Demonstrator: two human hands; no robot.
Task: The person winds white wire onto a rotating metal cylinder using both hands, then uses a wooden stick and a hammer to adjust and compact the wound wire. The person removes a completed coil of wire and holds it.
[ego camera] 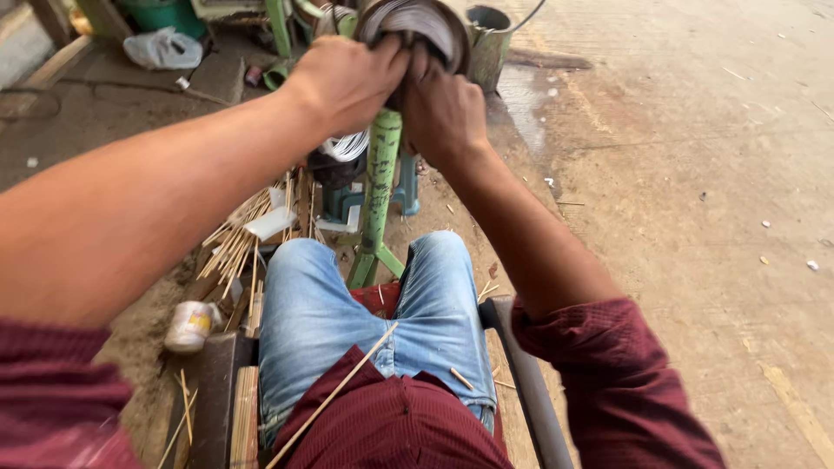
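A bare concrete floor (695,174), dusty and flecked with small scraps, stretches out to the right of a seated person in blue jeans (365,313) and a maroon shirt (391,426). Both hands are raised together at the top of a green metal stand (380,187): the left hand (347,80) is clenched over the rim of a round, dark-edged coil of pale, thin strip (417,26), and the right hand (443,113) grips the same coil from below — the two hands touching at the fingers. The coil sits at the head of the stand, whose post runs down between the person's knees to splayed feet on the floor. Just behind the post a smaller loop of whitish strip (347,146) shows under the left wrist. To the left of the knees lies a loose heap of thin bamboo sticks (239,239), with a small white-and-yellow container (191,326) on its side nearer the camera. One long splinter (334,395) rests across the lap. A grey metal bucket (488,39) stands just right of the coil, and a crumpled plastic bag (163,48) lies far left.
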